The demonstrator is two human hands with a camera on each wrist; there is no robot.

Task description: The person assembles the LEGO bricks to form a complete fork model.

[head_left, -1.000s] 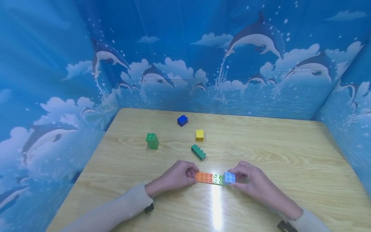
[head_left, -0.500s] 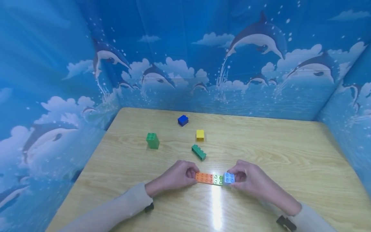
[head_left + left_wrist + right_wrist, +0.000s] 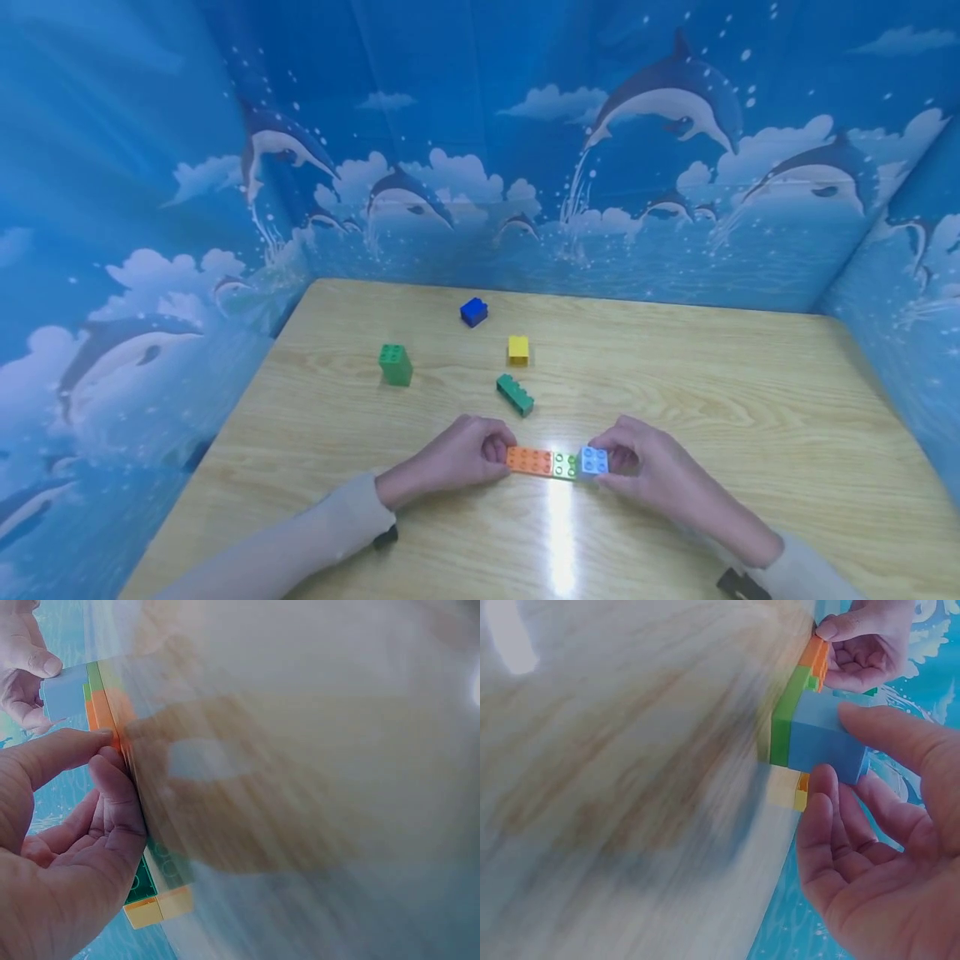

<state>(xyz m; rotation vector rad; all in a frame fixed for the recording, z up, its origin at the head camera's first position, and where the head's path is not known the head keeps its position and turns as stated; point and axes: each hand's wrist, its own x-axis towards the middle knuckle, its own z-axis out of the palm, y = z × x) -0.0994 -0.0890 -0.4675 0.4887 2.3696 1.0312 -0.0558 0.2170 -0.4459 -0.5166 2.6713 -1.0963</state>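
An orange brick point(image 3: 529, 460) lies end to end with a light green brick point(image 3: 565, 466) on the table. My left hand point(image 3: 461, 454) pinches the orange brick's left end between thumb and fingers. On the right part of the green brick sits a light blue brick point(image 3: 593, 461), which my right hand point(image 3: 660, 471) grips from the right side. In the right wrist view the blue brick point(image 3: 829, 735) rests against the green one point(image 3: 781, 727), its faces between thumb and fingers. The left wrist view shows fingertips on the orange brick point(image 3: 103, 718).
Behind the hands lie a dark green brick point(image 3: 515, 395), a yellow brick point(image 3: 518, 351) and a dark blue brick point(image 3: 473, 312). A tall green block point(image 3: 395, 365) stands to the left on the wooden table point(image 3: 712, 375). A dolphin-print cloth point(image 3: 465, 233) surrounds the table's back and sides.
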